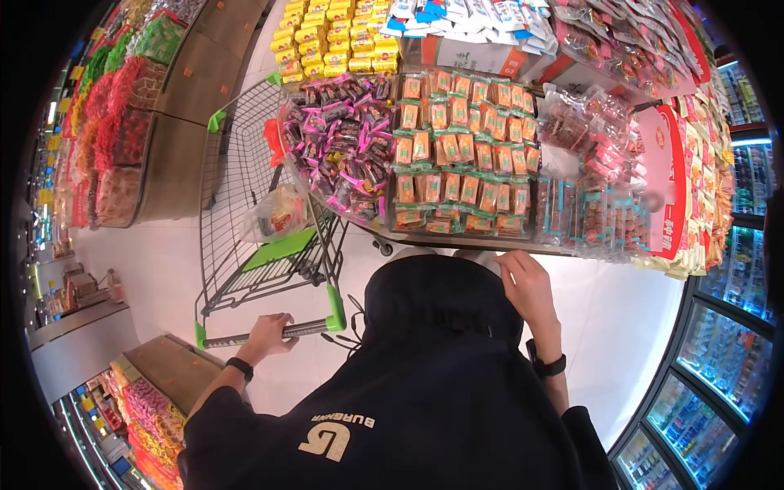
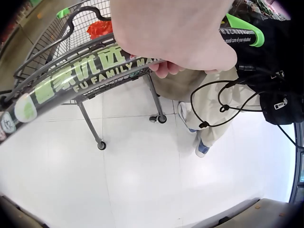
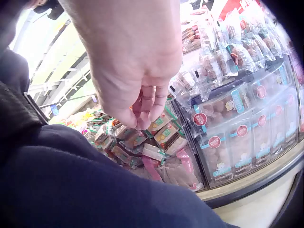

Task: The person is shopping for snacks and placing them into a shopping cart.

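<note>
My left hand (image 1: 268, 336) grips the black handle bar (image 2: 71, 80) of a grey wire shopping cart (image 1: 224, 188) with green corner pieces. In the left wrist view its fingers curl under the bar. A clear plastic bag (image 1: 282, 211) with something inside sits in the cart. My right hand (image 1: 529, 290) hangs at the front edge of the display, fingers loosely bent and nothing held. Close to its fingertips in the right wrist view lie small green-and-orange snack packets (image 3: 168, 135). Clear packs with blue bands (image 3: 242, 137) stand to their right.
Purple-wrapped snacks (image 1: 347, 135) fill the bin beside the cart, with yellow packets (image 1: 339, 37) behind. Boxes of white-and-blue packets (image 1: 482, 24) stand at the back. Lit drink fridges (image 1: 723, 351) line the right. A stocked shelf (image 1: 122, 163) stands left of the cart.
</note>
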Motion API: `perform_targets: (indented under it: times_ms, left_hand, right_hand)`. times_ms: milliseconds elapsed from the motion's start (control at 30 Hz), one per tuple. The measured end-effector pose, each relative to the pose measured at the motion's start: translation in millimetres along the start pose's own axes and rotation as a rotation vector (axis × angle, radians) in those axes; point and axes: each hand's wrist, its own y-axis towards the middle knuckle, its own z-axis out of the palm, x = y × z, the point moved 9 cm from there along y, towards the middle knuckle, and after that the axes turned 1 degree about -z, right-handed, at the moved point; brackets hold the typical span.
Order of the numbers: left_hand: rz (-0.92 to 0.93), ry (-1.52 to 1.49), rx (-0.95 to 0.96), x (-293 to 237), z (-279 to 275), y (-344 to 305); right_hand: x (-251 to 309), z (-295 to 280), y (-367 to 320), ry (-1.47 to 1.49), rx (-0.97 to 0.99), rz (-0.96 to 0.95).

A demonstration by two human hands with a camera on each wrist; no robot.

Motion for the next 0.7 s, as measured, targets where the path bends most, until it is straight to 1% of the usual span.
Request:
perform_targets:
  times_ms: [67,167,300,400,433,533,567,700]
  left_hand:
    - [0.041,0.039,0.056,-6,-4,3]
    - [0.08,0.019,0.007,-10,-8,2]
    - [0.11,0.053,-0.006,-7,-4,1]
    - [0.121,0.039,-0.02,-11,-7,0]
    - [0.123,0.04,-0.025,-11,-8,0]
    - [0.136,0.042,-0.036,-15,-10,-1]
    - [0.142,0.044,-0.041,-16,-11,-1]
    - [0.191,0.031,-0.101,-19,-13,-2]
  right_hand:
    - [0,-1,-6,-0.012,0.001,0.011]
    - [-1,-2,-14,-0.015,0.002,0.031]
    - [3,-5,-21,0.003,-0.021,0.046]
    - [5,-5,-29,0.046,0.036,0.117]
    - [3,-4,-33,0.08,0.079,0.182]
    - [11,-10,-45,0.027,0.032,0.092]
    - [10,-9,-51,0.016,0.057,0.109]
    - [15,-9,-75,-0.007,0.043,0.098]
